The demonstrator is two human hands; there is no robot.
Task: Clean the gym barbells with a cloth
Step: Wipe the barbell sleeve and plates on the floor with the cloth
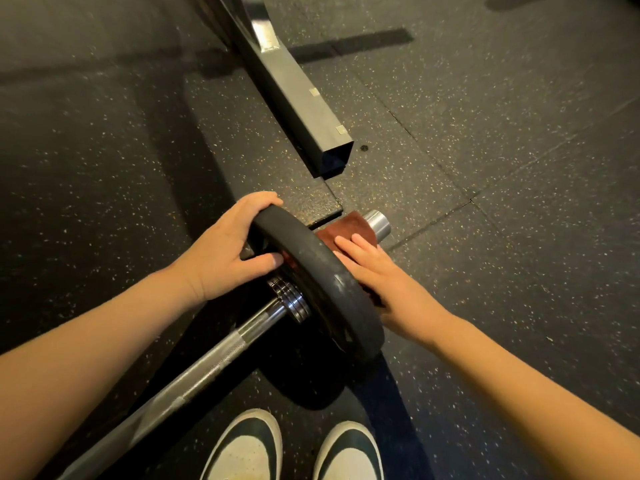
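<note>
Single head-worn wide-angle view, steeply downward, close above the barbell (207, 358) on the floor (485, 168).

A gym — speckled rubber floor (485, 168), barbell (207, 362), steel rack foot (298, 98).

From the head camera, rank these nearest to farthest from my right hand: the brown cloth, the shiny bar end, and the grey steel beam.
1. brown cloth, under the right hand's fingers, against the weight plate.
2. bar end, just beyond the cloth.
3. steel beam, farther ahead on the floor.
</note>
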